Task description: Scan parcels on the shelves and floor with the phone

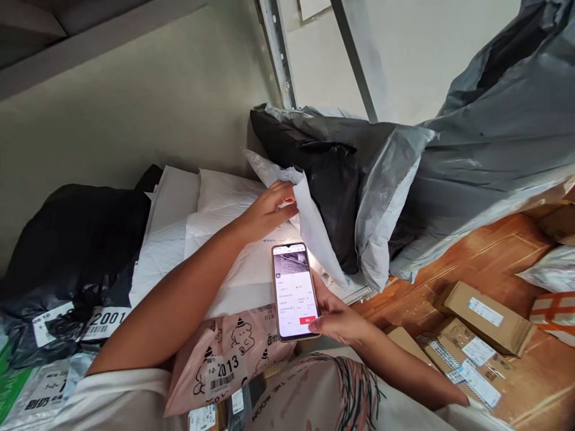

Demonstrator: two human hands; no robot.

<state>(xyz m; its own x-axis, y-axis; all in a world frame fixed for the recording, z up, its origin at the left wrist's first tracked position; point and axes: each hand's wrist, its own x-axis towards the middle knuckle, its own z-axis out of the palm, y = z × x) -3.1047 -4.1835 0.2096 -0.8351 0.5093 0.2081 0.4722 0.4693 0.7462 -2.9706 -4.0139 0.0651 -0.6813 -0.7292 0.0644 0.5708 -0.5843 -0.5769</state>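
Observation:
My right hand [332,314] is closed around a smartphone [294,293], its thumb at the lower right of the lit screen, near a red button. The screen shows a dark camera picture above lines of text too small to read. Farther up, my left hand [275,206] pinches the edge of a white mailer bag [314,215] and tilts it up against a black parcel bag [335,197]. More white padded mailers [229,191] lie under my left forearm. Below the phone rests a pink parcel bag [238,347] printed with cartoon bears and labelled 2013.
A black bag [76,233] labelled 2001 lies at the left. Large grey bags [489,155] bulge on the right. Cardboard boxes [485,317] stand on the brown floor [426,293] at lower right. A metal shelf post [278,54] rises behind the parcels.

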